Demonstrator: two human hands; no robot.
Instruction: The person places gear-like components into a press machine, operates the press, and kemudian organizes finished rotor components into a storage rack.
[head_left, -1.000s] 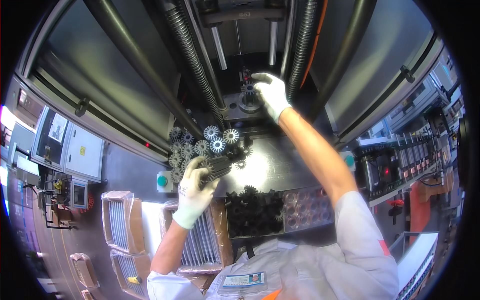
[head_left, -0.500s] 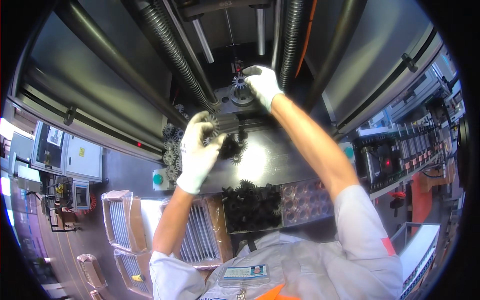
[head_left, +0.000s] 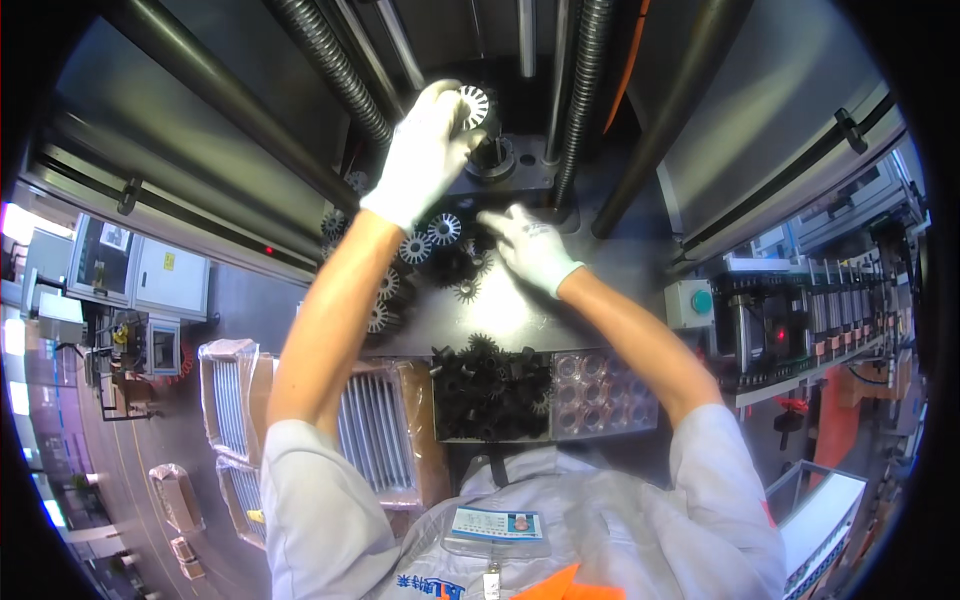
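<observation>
My left hand [head_left: 422, 155], in a white glove, reaches over the round metal fixture [head_left: 492, 160] at the back of the press. Its fingers and thumb grip a toothed, slotted metal core [head_left: 473, 107], held above the fixture with its face toward me. My right hand [head_left: 533, 246], also gloved, is nearer, over the metal worktable [head_left: 510, 305]. Its fingers are apart and point left toward a cluster of dark cores; nothing shows in them. Two lighter cores, one [head_left: 444, 229] beside the other [head_left: 415, 247], lie below my left wrist.
Steel columns and coiled springs [head_left: 580, 110] flank the fixture. At the front edge stand a bin of black cores [head_left: 490, 395] and a clear tray of rings [head_left: 603, 367]. Boxes of metal shafts [head_left: 378, 440] stand at left. A green button [head_left: 701, 301] is at right.
My left hand has moved forward from the core pile to above the fixture, holding a core. My right hand has drawn back from the fixture to over the table.
</observation>
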